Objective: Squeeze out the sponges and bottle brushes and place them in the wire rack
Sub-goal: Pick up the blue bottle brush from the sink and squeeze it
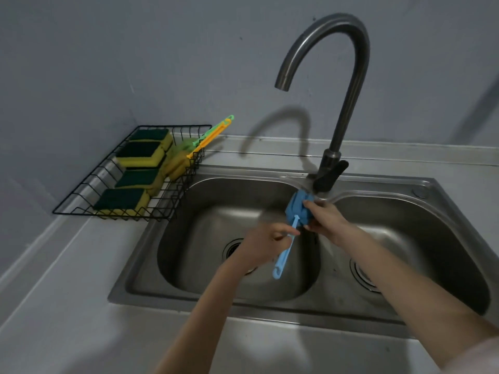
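A blue bottle brush [294, 209] is held over the left basin of the steel sink [205, 276]. My right hand [328, 220] is closed around its blue sponge head. My left hand [266, 242] grips its thin blue handle, whose hooked end points down towards me. The black wire rack [81, 195] stands on the counter at the left. In it lie several yellow sponges [140, 153] with dark green tops, along with a yellow bottle brush [178, 164] and a green bottle brush [213, 130] whose handles stick out over the rack's right edge.
A tall curved steel faucet [348, 98] rises behind the sink's divider, its spout above the left basin. The sink has two basins, each with a drain. Grey counter runs in front and to the left, with a grey wall behind.
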Available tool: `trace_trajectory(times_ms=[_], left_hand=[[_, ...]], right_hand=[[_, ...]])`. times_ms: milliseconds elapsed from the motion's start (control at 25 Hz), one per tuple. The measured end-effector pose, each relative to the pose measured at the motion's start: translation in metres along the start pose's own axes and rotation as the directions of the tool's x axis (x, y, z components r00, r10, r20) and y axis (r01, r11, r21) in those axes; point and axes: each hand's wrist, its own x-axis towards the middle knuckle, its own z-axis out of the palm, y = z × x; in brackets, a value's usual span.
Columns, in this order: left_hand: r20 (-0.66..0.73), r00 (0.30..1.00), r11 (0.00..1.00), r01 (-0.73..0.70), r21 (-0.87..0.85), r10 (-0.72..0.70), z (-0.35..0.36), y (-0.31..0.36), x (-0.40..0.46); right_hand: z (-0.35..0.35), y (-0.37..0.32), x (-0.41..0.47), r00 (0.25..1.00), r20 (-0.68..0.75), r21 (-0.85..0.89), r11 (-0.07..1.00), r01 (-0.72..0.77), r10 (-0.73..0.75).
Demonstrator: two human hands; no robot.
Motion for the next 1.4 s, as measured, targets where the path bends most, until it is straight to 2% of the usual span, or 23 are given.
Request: trace_trajectory(times_ms=[160, 320, 400, 480, 600, 680, 760, 920, 1120, 1200, 1320, 1400], left_hand=[[-0.073, 0.997, 0.992, -0.041, -0.123, 0.032, -0.032, -0.017, -0.021], [-0.183, 0.979, 0.973, -0.125, -0.196, 0.089, -0.062, -0.026, -0.036], [-0.236, 0.963, 0.973, -0.171, -0.156, 0.132, -0.075, -0.03, -0.041], [-0.292, 0.943, 0.975, -0.195, -0.104, 0.158, -0.086, -0.034, -0.043], [-0.37, 0.913, 0.973, -0.215, -0.087, 0.169, -0.104, -0.034, -0.046], [-0.392, 0.9, 0.965, -0.246, -0.093, 0.192, -0.116, -0.033, -0.045], [-0.406, 0.883, 0.949, -0.3, -0.1, 0.236, -0.128, -0.031, -0.044], [-0.413, 0.857, 0.916, -0.384, -0.115, 0.307, -0.156, -0.026, -0.04], [-0.419, 0.843, 0.911, -0.404, -0.077, 0.338, -0.188, -0.017, -0.038], [-0.44, 0.84, 0.931, -0.365, -0.023, 0.318, -0.2, -0.024, -0.037], [-0.411, 0.87, 0.954, -0.299, 0.001, 0.273, -0.22, -0.037, -0.033], [-0.391, 0.879, 0.957, -0.289, 0.017, 0.272, -0.232, -0.043, -0.03]], right_hand=[[0.044, -0.002, -0.012, 0.996, 0.075, -0.258, 0.964, 0.068, -0.051], [0.084, -0.011, -0.03, 0.98, 0.2, -0.227, 0.973, 0.041, 0.006], [0.098, -0.012, -0.036, 0.974, 0.228, -0.3, 0.952, 0.068, 0.002], [0.108, -0.014, -0.043, 0.963, 0.26, -0.472, 0.862, 0.185, -0.065], [0.122, -0.016, -0.05, 0.91, 0.334, -0.657, 0.632, 0.411, -0.245], [0.131, -0.019, -0.057, 0.851, 0.374, -0.691, 0.501, 0.52, -0.367], [0.14, -0.025, -0.063, 0.786, 0.402, -0.671, 0.433, 0.602, -0.47], [0.156, -0.041, -0.07, 0.717, 0.3, -0.6, 0.46, 0.654, -0.629], [0.177, -0.073, -0.069, 0.684, 0.129, -0.507, 0.545, 0.668, -0.718], [0.185, -0.093, -0.067, 0.671, 0.08, -0.425, 0.584, 0.692, -0.738], [0.2, -0.123, -0.065, 0.679, 0.033, -0.202, 0.66, 0.723, -0.733], [0.213, -0.136, -0.062, 0.694, 0.032, -0.151, 0.683, 0.715, -0.719]])
